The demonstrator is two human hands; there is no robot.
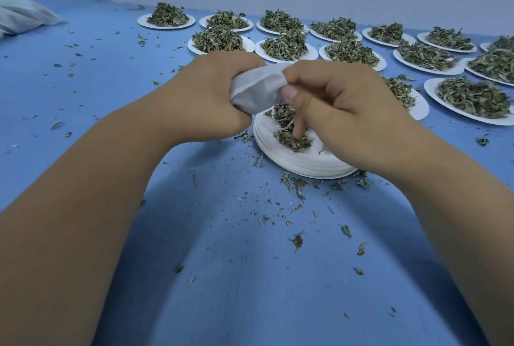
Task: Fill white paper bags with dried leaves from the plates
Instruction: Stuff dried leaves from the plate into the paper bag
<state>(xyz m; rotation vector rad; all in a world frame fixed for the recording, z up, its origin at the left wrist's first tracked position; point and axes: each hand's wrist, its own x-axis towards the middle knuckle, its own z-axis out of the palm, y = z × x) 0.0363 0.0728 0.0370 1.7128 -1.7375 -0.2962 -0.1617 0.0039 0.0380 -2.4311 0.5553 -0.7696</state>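
Grip of left hand (207, 95), right hand (343, 108) on crumpled paper bag (256, 87)

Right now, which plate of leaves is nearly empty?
The plate under the right hand, topping a stack; only a few leaves lie on it, while the others carry full heaps.

Both hands hold a white paper bag (257, 87) above stacked plates (300, 165).
Left hand (211, 95) grips the bag; right hand (342, 106) pinches its edge over dried leaves (292, 138).

The white bag (256, 90) is half buried in the left hand (205, 95); rightmost plates (466, 63) run off-frame
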